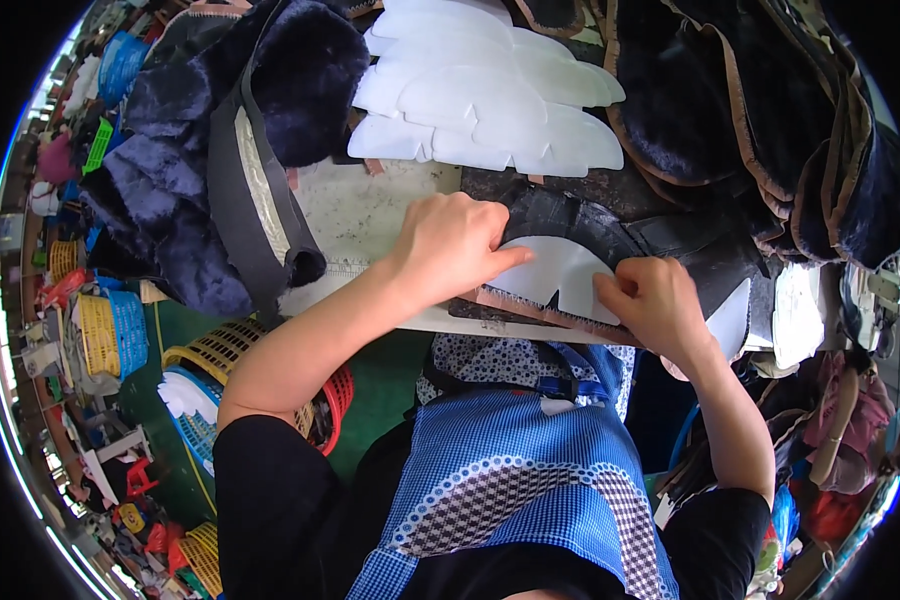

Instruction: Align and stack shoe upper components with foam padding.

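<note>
On the worktable a white half-oval sheet (560, 272) with a small notch lies on a black leather-like piece (610, 228) with a brown stitched edge. My left hand (450, 243) is curled at the left end of the black piece, its thumb resting on the white sheet; its fingertips are hidden. At the other end, my right hand (658, 300) has thumb and bent forefinger closed on the edge of the white sheet. Just beyond the hands, a fanned stack of similar white sheets (490, 100) covers part of the table.
Dark blue plush pieces (185, 190) with a grey band (245, 200) are heaped at left. Black plush pieces (690, 110) with brown edges pile up at right. Below the table's left side stand yellow (220, 350) and red (338, 410) baskets on a green floor (380, 375).
</note>
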A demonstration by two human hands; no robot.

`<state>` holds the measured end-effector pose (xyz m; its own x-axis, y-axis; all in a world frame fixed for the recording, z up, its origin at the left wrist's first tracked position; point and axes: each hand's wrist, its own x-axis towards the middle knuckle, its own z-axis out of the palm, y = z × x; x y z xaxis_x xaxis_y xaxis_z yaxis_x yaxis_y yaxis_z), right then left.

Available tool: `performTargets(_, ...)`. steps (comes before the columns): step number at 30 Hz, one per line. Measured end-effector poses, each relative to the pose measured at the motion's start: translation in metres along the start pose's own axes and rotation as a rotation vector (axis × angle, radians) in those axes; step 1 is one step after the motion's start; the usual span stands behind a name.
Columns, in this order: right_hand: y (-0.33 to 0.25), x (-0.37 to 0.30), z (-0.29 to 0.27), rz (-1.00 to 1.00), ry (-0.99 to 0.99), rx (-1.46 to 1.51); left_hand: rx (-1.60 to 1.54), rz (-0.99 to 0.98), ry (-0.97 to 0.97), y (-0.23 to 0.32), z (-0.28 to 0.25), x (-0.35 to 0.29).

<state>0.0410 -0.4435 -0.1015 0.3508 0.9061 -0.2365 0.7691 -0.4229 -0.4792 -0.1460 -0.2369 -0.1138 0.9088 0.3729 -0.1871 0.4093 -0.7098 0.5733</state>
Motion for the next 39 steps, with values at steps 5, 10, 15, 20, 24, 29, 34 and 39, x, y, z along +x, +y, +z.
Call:
performTargets(5, -0.02, -0.021, -0.021, -0.266, 0.353, -0.021, 0.063, 0.508, 0.196, 0.005, 0.025, -0.036)
performTargets(10, -0.028, -0.009, 0.015, -0.471, 0.368, -0.139, 0.029, 0.539, 0.113, 0.01, 0.043, -0.03)
performTargets(15, -0.026, -0.015, 0.012, -0.381, 0.279, -0.017, 0.02, 0.501, 0.218, 0.015, 0.053, -0.028)
performTargets(20, -0.043, -0.023, 0.017, -0.339, 0.286, -0.088, 0.15, 0.57, 0.443, 0.014, 0.059, -0.015)
performTargets(24, -0.042, -0.005, 0.015, -0.302, 0.492, -0.201, 0.236, 0.487, 0.517, 0.033, 0.044, -0.002)
performTargets(29, -0.034, -0.004, 0.023, -0.297, 0.519, -0.188, 0.034, 0.547, 0.753, 0.036, 0.045, 0.011)
performTargets(34, -0.027, -0.018, 0.028, -0.502, 0.437, -0.34, 0.012, 0.697, 0.392, 0.021, 0.027, 0.004)
performTargets(39, -0.013, -0.029, 0.027, -0.633, 0.326, -0.446, 0.226, 0.863, 0.091, 0.019, 0.026, 0.007)
